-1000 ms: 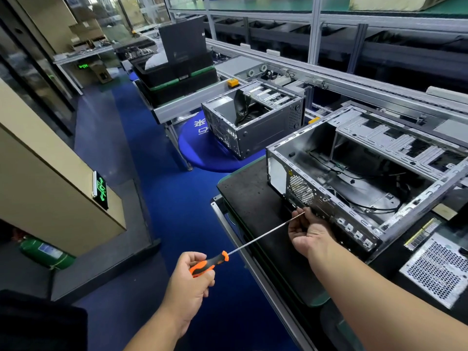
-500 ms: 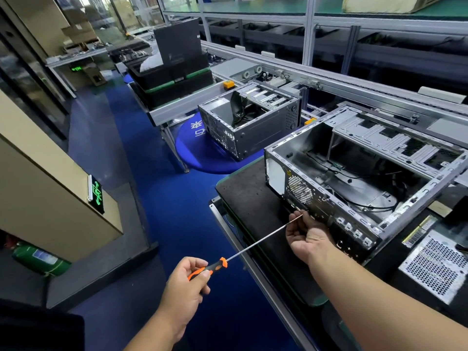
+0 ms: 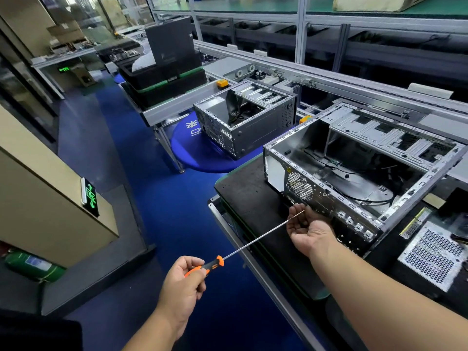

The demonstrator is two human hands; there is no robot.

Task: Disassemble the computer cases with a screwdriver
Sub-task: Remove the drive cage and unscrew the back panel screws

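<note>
In the head view, an open grey sheet-metal computer case (image 3: 354, 173) is seen lying on a black-matted tabletop (image 3: 248, 188) at the right, its perforated rear panel turned toward the near left. A second, smaller grey metal case (image 3: 248, 122) stands farther off on a blue round platform (image 3: 192, 153). A long thin-shafted screwdriver with an orange and black handle (image 3: 205, 267) is gripped in the left hand (image 3: 182, 287), fingers curled round the handle. Its tip is held over the right hand (image 3: 306, 229), which is turned palm up and cupped, fingers relaxed, just beside the lower rear edge of the near case. Whether a screw lies in the palm cannot be told.

The step in hand is judged to be the removal of a rear-panel screw, with the freed screw being caught or dropped into the palm. Next, any screw is likely to be set aside and the tip seated squarely in another rear screw head.

A perforated metal panel (image 3: 430, 257) lies at the near right.
</note>
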